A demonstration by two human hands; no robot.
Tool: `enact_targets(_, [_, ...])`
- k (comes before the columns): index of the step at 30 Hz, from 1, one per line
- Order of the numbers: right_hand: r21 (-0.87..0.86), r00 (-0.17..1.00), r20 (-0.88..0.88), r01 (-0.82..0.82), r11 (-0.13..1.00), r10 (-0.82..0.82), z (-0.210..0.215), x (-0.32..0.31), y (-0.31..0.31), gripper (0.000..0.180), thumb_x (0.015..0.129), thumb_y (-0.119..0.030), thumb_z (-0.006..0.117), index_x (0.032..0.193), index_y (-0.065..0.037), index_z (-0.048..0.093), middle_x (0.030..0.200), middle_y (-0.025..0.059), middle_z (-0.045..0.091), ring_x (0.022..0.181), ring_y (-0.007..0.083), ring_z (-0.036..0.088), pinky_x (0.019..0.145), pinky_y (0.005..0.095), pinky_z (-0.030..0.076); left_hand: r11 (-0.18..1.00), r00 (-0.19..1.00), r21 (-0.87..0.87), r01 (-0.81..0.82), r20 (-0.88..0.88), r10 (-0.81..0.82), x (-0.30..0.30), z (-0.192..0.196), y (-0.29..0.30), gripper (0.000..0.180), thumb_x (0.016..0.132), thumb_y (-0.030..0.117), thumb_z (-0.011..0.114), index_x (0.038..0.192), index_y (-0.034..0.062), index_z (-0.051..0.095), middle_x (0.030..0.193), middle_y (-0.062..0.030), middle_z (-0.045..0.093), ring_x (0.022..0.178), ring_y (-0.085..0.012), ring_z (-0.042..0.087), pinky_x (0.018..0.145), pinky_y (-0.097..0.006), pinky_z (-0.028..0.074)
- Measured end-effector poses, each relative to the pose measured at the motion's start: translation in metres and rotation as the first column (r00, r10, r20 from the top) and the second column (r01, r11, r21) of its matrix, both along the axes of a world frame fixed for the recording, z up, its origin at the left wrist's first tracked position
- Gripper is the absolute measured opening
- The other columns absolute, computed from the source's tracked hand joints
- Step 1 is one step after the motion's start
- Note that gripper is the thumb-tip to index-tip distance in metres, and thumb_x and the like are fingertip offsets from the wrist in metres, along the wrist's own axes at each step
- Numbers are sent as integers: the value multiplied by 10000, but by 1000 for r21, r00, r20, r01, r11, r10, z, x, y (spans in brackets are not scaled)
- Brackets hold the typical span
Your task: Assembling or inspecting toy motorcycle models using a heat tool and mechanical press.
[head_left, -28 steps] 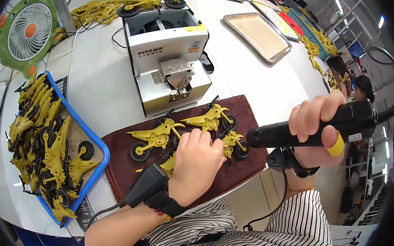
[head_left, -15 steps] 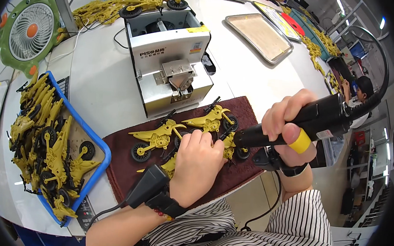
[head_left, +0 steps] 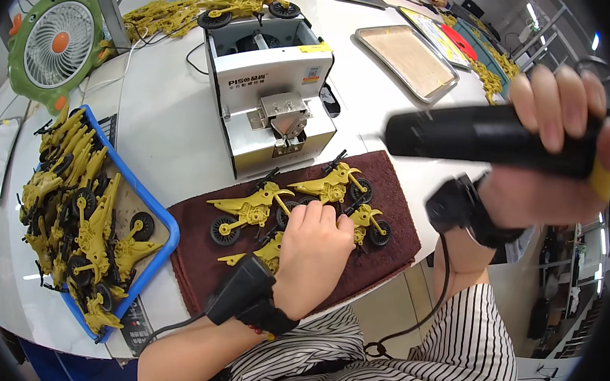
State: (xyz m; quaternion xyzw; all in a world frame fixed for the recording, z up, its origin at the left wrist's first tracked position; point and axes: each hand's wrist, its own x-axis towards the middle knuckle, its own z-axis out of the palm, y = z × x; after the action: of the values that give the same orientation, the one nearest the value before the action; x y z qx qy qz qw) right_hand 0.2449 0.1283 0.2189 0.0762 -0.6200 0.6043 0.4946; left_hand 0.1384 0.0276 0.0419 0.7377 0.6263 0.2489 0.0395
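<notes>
On the white table (head_left: 166, 129), which fills most of the view, a blue tray (head_left: 161, 240) at the left holds a heap of yellow toy motorcycle parts (head_left: 74, 208) with black wheels — too tangled to count. Far of centre stands a white-and-metal box machine (head_left: 273, 98), its print too small to matter, and to its far right lies an empty metal tray (head_left: 412, 59). A green desk fan (head_left: 55, 45) sits at the far left, partly cut by the dark rim.

Near the table's edge a dark red mat (head_left: 388, 226) carries several yellow toy motorcycles (head_left: 253, 211). The left hand (head_left: 310, 255) rests flat on them, fingers together and pressed down on one bike, most of which is hidden under the palm. A black wrist device (head_left: 243, 297) with a cable sits on that forearm.

At the right, raised well above the mat, the right hand (head_left: 554, 160) is wrapped tightly around a black electric screwdriver (head_left: 481, 136) with a yellow band — blurred, its tip hard to make out. A black strap (head_left: 461, 206) circles that wrist.
</notes>
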Motion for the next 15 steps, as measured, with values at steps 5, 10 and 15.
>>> enact_targets(5, [91,997,70,10,996,-16,-41,-70,25,109,782,-206,438,737,-115,398,705,34,430,582,145,428,611,297,349,981,949,179,-68,-293,119,21,-3,-20,489,688,224,571,1055,-87,484,1079,-184,502,909,-237,483,788,-314,389])
enact_targets(10, [10,987,142,77,997,-78,-57,-87,26,97,782,-164,465,755,-88,411,680,41,440,554,142,441,578,294,369,1000,991,28,0,-134,3,52,9,-50,500,706,220,501,1103,-82,473,1137,-224,475,1057,-320,455,918,-370,348])
enact_targets(15, [-29,989,104,109,994,-105,-62,-90,24,107,774,-142,491,771,-62,420,670,52,452,536,140,449,558,284,379,997,994,-17,-70,-80,69,70,-3,-40,477,794,188,381,1221,-25,381,1265,-245,351,1194,-334,335,991,-389,258])
